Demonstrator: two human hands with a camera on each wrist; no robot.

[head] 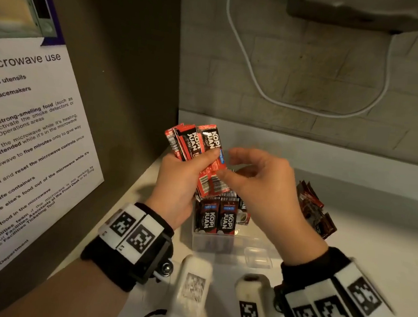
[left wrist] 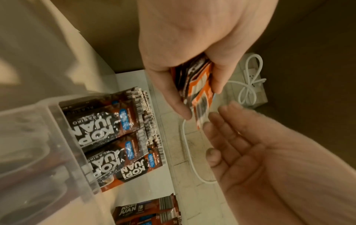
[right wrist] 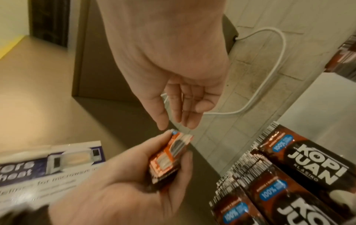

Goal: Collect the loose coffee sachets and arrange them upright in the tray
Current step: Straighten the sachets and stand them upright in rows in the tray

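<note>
— What do we have in hand, and how many?

— Our left hand (head: 176, 180) grips a fanned bundle of red-and-black sachets (head: 198, 147) above the far left of the white counter (head: 371, 246), thumb curled across the front and fingers wrapped behind. We count at least four edges in the fan; the exact number cannot be told. Our right hand (head: 265, 187) is half open just beside the bundle, fingers loosely bent, thumb and forefinger at the lower edge of the front sachet; whether they pinch it we cannot tell.

— Any writing?

— The packets read "KOPI JUAN"; those in the tray also show "KLASIKO" and a blue "100%" badge. The poster (head: 30, 131) on the left wall reads "microwave use".

— And the tray?

— The clear plastic tray (head: 221, 244) sits on the counter directly below our hands. Two rows of sachets (head: 217, 216) stand upright in it, packed too tight to count. A loose heap of sachets (head: 316, 211) lies to its right. One white cable (head: 294, 105) loops down the far tiled wall.
</note>
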